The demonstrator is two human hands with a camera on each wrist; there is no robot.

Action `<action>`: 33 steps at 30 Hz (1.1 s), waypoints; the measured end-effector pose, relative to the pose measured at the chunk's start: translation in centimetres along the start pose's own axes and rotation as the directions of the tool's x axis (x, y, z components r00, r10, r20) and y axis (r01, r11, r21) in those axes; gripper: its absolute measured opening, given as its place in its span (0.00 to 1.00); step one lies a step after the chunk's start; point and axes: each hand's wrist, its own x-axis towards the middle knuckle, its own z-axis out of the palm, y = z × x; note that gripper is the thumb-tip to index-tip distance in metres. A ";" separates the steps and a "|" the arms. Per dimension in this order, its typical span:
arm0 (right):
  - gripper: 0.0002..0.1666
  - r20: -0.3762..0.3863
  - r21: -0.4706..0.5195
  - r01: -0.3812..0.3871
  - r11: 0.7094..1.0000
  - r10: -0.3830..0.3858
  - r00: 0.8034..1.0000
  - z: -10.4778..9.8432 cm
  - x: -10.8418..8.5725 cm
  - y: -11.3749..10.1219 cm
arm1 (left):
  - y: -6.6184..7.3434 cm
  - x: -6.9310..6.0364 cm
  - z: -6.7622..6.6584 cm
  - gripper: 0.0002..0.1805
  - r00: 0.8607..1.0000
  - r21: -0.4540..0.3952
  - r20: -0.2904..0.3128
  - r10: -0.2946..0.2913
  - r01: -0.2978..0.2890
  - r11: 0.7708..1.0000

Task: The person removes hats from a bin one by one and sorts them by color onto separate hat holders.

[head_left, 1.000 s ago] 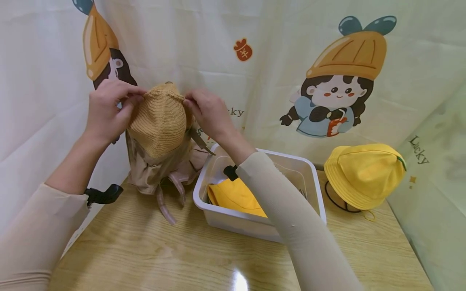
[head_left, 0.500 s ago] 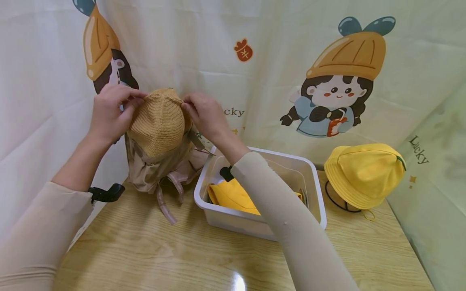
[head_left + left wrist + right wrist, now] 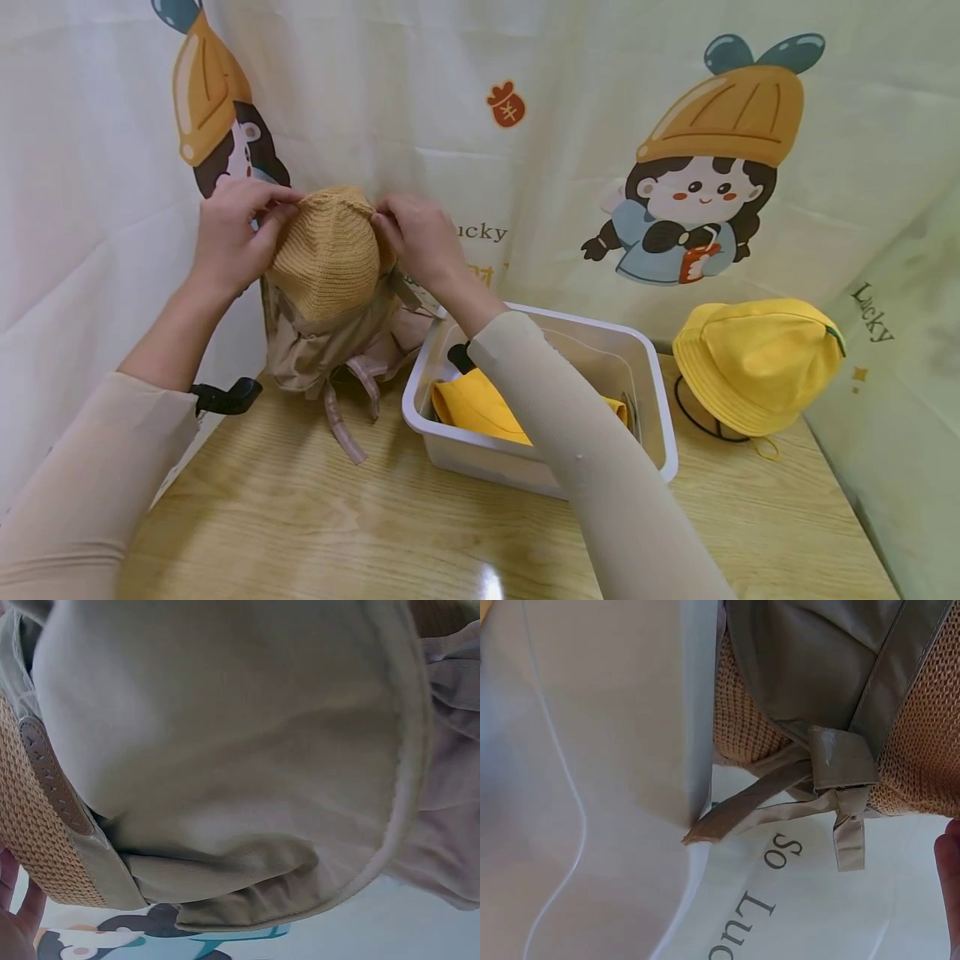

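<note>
In the head view, a tan hat with a woven crown [image 3: 328, 246] and a beige fabric brim [image 3: 311, 354] stands at the back left. My left hand [image 3: 236, 237] pinches the crown's top left edge between thumb and fingers. Opposite it, my right hand [image 3: 422, 242] pinches the top right edge. The left wrist view shows a brown leather patch [image 3: 56, 774] on the hat's fabric band. A fabric bow [image 3: 841, 772] on the hat's side appears in the right wrist view. Whatever supports the hat is hidden.
Pinkish cloth with loose straps [image 3: 345, 425] lies under the hat's brim. To its right, a white bin [image 3: 487, 467] holds yellow cloth [image 3: 480, 404]. A yellow bucket hat [image 3: 757, 362] sits on a dark wire stand [image 3: 697, 417] at right. Printed curtains [image 3: 435, 100] surround the wooden table [image 3: 337, 517].
Both hands and the tan hat have sunk slightly together. The grip on the crown stays the same, and the bin and yellow bucket hat stay in place.
</note>
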 end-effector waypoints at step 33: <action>0.34 0.197 0.320 -0.089 0.943 0.026 0.980 2.8 1.1 -1.7 | 2.5 -3.6 1.3 0.61 0.971 0.043 0.231 -0.061 0.052 0.998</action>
